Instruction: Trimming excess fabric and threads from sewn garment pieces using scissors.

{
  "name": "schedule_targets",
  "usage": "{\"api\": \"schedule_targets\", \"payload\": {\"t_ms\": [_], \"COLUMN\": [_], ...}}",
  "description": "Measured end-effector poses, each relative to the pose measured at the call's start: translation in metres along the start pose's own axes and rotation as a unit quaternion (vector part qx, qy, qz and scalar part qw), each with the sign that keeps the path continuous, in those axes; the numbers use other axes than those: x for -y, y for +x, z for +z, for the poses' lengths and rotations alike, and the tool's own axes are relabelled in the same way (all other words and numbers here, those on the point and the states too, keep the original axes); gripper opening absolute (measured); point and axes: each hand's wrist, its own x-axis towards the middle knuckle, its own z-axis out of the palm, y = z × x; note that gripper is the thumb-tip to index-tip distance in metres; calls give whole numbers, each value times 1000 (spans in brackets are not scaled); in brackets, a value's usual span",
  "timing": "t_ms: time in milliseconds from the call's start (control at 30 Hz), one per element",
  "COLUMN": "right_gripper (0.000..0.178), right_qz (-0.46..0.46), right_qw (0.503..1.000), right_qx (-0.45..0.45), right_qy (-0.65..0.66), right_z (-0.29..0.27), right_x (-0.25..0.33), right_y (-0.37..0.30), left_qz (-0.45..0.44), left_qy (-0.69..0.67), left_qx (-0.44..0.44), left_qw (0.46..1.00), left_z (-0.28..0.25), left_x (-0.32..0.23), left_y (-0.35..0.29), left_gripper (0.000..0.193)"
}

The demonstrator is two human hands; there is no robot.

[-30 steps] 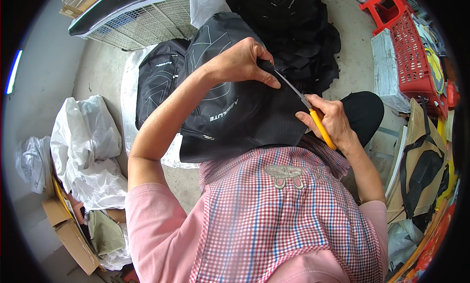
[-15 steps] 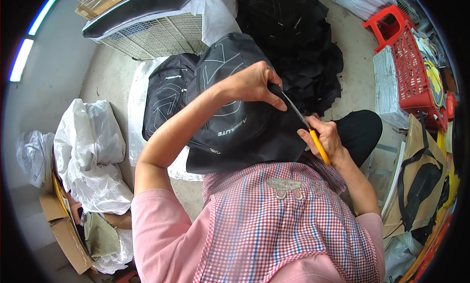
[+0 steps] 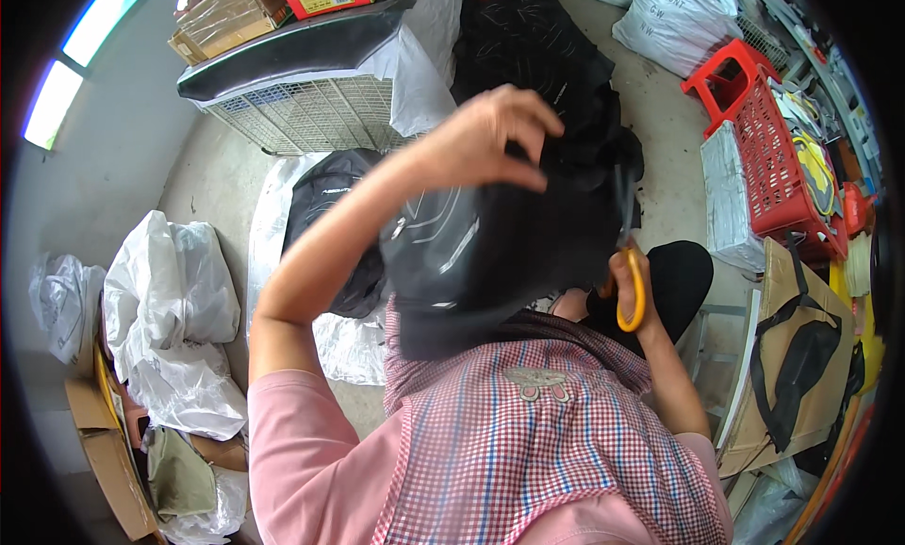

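Note:
My left hand (image 3: 500, 140) is raised over a black fabric panel (image 3: 528, 253) with pale printed lines. Its thumb and fingers curl around black fabric; motion blurs the exact grip. The panel hangs across my lap, its lower corner over my checked apron. In my right hand (image 3: 633, 272), to the right of the panel, are scissors (image 3: 630, 305) with yellow-orange handles. Their blurred blades point away from me, and my fingers are through or around the handles. Another black printed piece (image 3: 325, 201) lies on the left, partly behind my left forearm.
A black fabric pile (image 3: 537, 59) lies ahead on the floor. Beyond the left forearm stands a wire cage (image 3: 302, 116) with boxes on top. White plastic bags (image 3: 174, 309) and cardboard sit left. At right are a red basket (image 3: 782, 158) and a cardboard sheet (image 3: 792, 366).
The scissors have come away from the fabric by my left hand and turned to point straight ahead. My left hand has shifted slightly up and left; the panel has shifted and blurred.

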Motion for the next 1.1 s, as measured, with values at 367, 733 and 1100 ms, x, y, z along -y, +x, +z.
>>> {"api": "schedule_targets", "payload": {"t_ms": [367,733,1100], "right_gripper": [45,46,47], "right_qz": [-38,28,8], "right_qw": [928,999,997], "right_qx": [-158,23,62], "right_qy": [334,34,40], "right_z": [13,67,75], "right_x": [1,7,22], "right_y": [23,10,10], "left_qz": [-286,-543,-73], "left_qy": [-193,-322,296], "left_qx": [-512,-561,-22], "left_qw": [787,536,952], "left_z": [-79,51,12], "left_x": [-59,-70,-12], "left_y": [63,-297,-72], "left_gripper": [14,21,54]}}
